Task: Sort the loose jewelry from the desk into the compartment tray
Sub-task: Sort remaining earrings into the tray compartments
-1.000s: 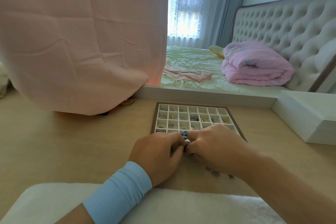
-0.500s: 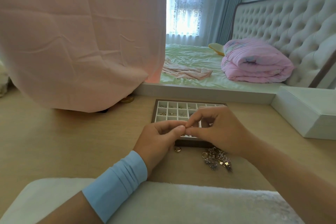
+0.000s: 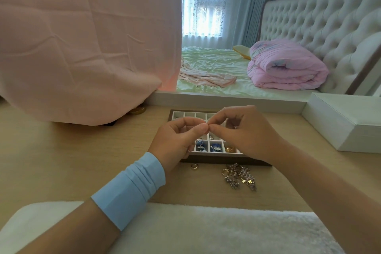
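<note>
A brown-framed compartment tray with white cells lies on the wooden desk, partly hidden by both hands. Blue pieces and a gold piece sit in its near cells. My left hand and my right hand are raised above the tray, fingertips pinched together on something too small to make out. On the desk before the tray lie a gold ring and a tangled pile of loose jewelry.
A pink cloth hangs over the desk's far left, a gold object under its edge. A white box stands at the right. A white fluffy pad lies along the near edge. A mirror behind reflects a bed.
Both hands have risen from the desk's near side to above the tray, fingertips still pinched together. The ring and the jewelry pile they covered are now uncovered.
</note>
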Demonstrator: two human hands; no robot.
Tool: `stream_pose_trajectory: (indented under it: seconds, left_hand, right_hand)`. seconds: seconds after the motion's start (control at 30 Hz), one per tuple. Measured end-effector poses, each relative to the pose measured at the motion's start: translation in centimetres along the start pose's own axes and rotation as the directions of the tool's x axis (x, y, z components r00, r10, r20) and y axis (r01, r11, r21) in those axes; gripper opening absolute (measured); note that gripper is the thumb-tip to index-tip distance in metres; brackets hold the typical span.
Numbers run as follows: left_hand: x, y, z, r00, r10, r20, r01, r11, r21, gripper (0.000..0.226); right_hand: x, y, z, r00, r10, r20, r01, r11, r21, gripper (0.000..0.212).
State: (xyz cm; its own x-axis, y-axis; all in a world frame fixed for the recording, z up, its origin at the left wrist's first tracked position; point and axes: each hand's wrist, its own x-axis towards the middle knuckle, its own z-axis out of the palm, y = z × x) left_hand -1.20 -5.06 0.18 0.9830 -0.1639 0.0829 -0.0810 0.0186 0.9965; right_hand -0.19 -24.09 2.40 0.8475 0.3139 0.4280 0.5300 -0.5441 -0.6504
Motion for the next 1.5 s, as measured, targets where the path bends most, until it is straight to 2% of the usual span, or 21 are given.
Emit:
stream_pose_trajectory:
  seconds: [0.23, 0.37, 0.53, 0.63, 0.7, 0.77, 0.97, 1.13, 1.27, 1.5]
  left_hand:
    - [3.5, 2.0, 1.3, 0.981, 0.186, 0.050, -0.192, 0.940, 0.281, 0.005]
    - [7.1, 2.4, 1.4, 0.981, 0.173, 0.092, -0.195, 0.909, 0.369, 0.008]
    - [10.9, 0.6, -0.1, 0.984, 0.176, 0.038, -0.157, 0.730, 0.665, 0.023]
    - [12.0, -1.2, -1.3, 0.986, 0.128, 0.109, -0.162, 0.544, 0.823, 0.036]
    - [12.4, -2.0, -1.8, 0.985, 0.088, 0.149, -0.173, 0.466, 0.868, 0.037]
    - [12.6, -2.5, -2.3, 0.984, 0.073, 0.162, -0.177, 0.459, 0.871, 0.037]
    - [13.2, -2.8, -3.4, 0.978, 0.081, 0.192, -0.206, 0.526, 0.825, 0.031]
    - [13.0, -2.3, -4.4, 0.984, 0.092, 0.150, -0.175, 0.616, 0.768, 0.032]
    - [12.8, -2.0, -4.7, 0.987, 0.086, 0.139, -0.162, 0.622, 0.766, 0.032]
    - [13.2, -2.6, -4.4, 0.985, 0.117, 0.129, -0.174, 0.611, 0.773, 0.031]
  right_hand:
    - [1.2, 1.6, -1.4, 0.985, 0.098, -0.140, -0.087, 0.993, 0.080, 0.011]
    - [2.6, 2.9, -2.3, 0.977, 0.098, -0.189, -0.118, 0.988, -0.098, 0.008]
    - [6.0, 5.6, -2.2, 0.985, 0.164, -0.050, -0.171, 0.906, -0.387, 0.005]
    - [8.1, 6.0, -2.0, 0.974, 0.221, 0.054, -0.167, 0.856, -0.489, 0.005]
    - [9.3, 6.1, -1.7, 0.964, 0.238, 0.120, -0.137, 0.830, -0.541, 0.005]
    - [10.3, 6.4, -1.3, 0.948, 0.261, 0.181, -0.111, 0.805, -0.583, 0.005]
    - [11.7, 7.3, -0.2, 0.897, 0.327, 0.299, -0.037, 0.727, -0.685, 0.006]
    - [12.4, 7.4, 0.4, 0.883, 0.360, 0.301, -0.055, 0.716, -0.696, 0.016]
    - [12.7, 7.2, 0.8, 0.876, 0.388, 0.287, -0.080, 0.704, -0.706, 0.009]
    - [12.3, 7.4, 0.7, 0.869, 0.400, 0.291, -0.091, 0.707, -0.702, 0.011]
